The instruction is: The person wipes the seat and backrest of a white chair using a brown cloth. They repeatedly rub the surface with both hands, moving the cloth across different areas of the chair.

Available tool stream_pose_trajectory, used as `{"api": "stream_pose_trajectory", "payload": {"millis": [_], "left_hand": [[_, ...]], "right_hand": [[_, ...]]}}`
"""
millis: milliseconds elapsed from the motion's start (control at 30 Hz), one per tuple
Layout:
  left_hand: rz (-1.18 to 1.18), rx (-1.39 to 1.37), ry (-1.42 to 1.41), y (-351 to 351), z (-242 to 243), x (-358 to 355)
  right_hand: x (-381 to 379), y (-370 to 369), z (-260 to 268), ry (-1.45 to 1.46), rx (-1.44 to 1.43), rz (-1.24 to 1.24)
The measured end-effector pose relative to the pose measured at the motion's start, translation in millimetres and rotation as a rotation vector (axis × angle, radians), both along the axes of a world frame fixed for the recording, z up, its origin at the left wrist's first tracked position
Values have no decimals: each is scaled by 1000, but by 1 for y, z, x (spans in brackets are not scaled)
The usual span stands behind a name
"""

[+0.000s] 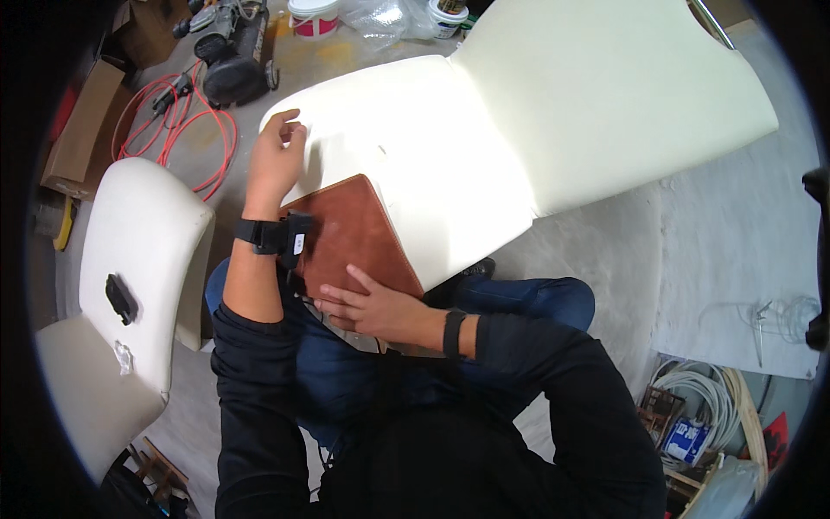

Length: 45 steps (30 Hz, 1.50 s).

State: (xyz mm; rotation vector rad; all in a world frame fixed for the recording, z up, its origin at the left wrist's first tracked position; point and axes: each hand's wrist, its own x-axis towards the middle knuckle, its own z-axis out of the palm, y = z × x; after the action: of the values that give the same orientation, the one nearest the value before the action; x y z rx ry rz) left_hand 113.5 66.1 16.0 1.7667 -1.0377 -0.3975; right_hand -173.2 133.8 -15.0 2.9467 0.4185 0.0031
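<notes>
A brown leather piece with stitched edges point(363, 227), perhaps a pouch or folder, lies on the front edge of a white upholstered chair seat point(415, 117). My right hand point(376, 311) rests on its lower edge with the fingers spread. Over the seat's left part is my left hand point(277, 156), its fingers loosely curled and nothing seen in them. A black strap with a small box circles the left wrist; a black band is on the right one. Which hand is which cannot be settled by the thumb alone.
A second white chair point(139, 246) with a small black object point(120, 299) stands at the left. Beyond it are a cardboard box point(87, 130), a coiled red hose point(175, 123) and a black machine point(237, 65). Buckets point(314, 19) stand at the top, coiled cables point(713, 402) at lower right.
</notes>
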Motion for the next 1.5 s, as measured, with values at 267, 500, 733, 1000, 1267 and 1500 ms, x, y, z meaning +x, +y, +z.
{"api": "stream_pose_trajectory", "payload": {"millis": [267,500,733,1000,1267,1500], "left_hand": [[-11,0,-16,-2,-4,2],[6,-4,-35,-1,6,-7],[68,-63,-2,2,15,-7],[140,-189,99,1,32,-14],[231,-284,183,9,43,-9],[318,-376,320,13,46,-3]], "right_hand": [[-93,-97,29,265,120,-457],[-146,-143,46,144,251,-765],[-153,-157,44,98,317,-824],[-100,-207,27,-29,198,-870],[5,-298,-2,-157,144,-1002],[60,-358,-11,-205,126,-1019]]}}
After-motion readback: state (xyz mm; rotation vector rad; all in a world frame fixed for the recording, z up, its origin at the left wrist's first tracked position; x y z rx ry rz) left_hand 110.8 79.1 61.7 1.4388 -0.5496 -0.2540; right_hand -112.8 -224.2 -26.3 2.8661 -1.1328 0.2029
